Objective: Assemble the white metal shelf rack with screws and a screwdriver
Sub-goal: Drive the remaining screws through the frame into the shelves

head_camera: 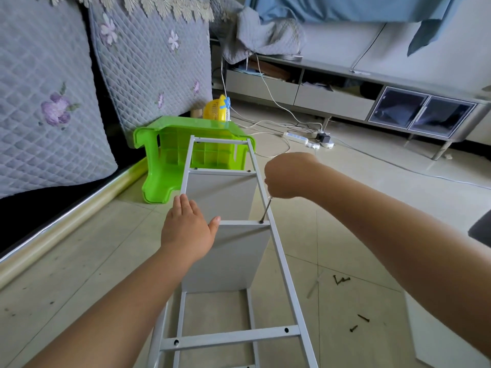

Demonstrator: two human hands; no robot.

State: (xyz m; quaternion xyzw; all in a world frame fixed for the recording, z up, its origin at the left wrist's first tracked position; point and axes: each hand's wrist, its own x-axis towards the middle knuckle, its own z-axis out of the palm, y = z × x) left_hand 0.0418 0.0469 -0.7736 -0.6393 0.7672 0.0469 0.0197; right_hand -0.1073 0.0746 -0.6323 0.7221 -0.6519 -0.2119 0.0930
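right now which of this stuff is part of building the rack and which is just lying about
Part of the job:
white rack
screwdriver, gripped by the right hand
left hand, resting flat on the rack
loose screws on the floor

Just lying about:
green stool
yellow fan
power strip

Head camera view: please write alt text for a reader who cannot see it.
A person's right hand grips a screwdriver with its tip at a screw in a white metal shelf rack lying on the tiled floor, while the left hand rests flat on the rack. Loose screws lie to the right; a green plastic stool lies behind.
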